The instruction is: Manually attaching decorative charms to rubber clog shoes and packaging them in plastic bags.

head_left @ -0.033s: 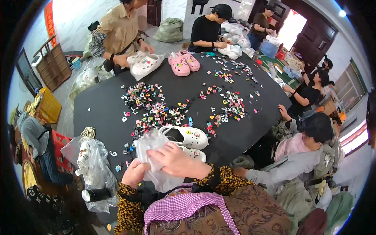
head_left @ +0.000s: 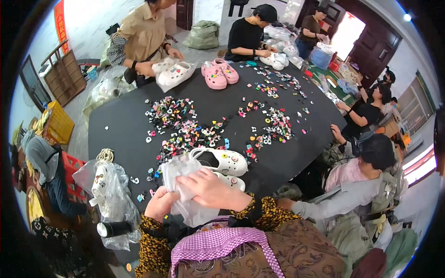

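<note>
The right hand (head_left: 209, 189) lies flat over a clear plastic bag (head_left: 183, 185), fingers curled on the film; the left hand (head_left: 160, 203) pinches the bag's lower edge at seven o'clock. At one o'clock, touching the bag, sit two white clogs (head_left: 221, 163) on the black table (head_left: 120, 129). Judged step: opening the bag; next needs spreading its mouth toward the clogs. Loose charms (head_left: 185, 132) lie at twelve.

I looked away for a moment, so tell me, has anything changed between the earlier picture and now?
Nothing visibly changed. Both hands, left hand and right hand, hold the clear crinkled plastic bag beside the white foam clogs on the black table, as before.
</note>
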### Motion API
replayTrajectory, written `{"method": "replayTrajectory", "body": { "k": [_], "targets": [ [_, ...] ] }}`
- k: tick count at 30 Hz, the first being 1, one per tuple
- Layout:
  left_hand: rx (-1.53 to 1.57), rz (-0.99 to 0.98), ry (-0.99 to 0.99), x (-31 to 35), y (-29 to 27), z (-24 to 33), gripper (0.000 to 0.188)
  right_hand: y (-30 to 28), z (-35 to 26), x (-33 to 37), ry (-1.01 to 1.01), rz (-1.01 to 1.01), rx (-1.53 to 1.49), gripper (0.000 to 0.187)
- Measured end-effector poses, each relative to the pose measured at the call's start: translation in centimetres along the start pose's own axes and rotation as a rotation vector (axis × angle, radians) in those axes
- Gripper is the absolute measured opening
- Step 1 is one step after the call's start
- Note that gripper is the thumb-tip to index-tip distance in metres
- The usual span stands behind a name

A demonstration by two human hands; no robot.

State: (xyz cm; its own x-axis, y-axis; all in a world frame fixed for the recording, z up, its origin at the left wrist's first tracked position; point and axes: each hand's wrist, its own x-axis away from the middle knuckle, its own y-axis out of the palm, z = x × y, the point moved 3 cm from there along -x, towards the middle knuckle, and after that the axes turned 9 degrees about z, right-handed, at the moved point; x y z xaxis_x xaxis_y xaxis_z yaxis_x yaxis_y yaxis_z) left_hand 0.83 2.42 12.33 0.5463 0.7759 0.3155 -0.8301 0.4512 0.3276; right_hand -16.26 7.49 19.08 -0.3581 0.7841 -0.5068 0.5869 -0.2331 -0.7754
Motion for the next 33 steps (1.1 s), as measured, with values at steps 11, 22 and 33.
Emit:
{"method": "replayTrajectory", "body": {
  "k": [11,22,33],
  "targets": [
    [-0.153,-0.132,0.079,0.1,1.0,1.1,0.032,-0.2,2.2,0.9,0.223,0.033,-0.166,0.04],
    [-0.492,0.138,0.415,2.0,1.3,3.2,0.019,-2.0,7.4,1.3,0.243,0.57,0.256,0.029],
    [-0.143,0.081,0.352,0.0,3.3,-1.3,0.061,3.9,4.4,1.8,0.856,-0.077,-1.227,0.038]
  ]
}}
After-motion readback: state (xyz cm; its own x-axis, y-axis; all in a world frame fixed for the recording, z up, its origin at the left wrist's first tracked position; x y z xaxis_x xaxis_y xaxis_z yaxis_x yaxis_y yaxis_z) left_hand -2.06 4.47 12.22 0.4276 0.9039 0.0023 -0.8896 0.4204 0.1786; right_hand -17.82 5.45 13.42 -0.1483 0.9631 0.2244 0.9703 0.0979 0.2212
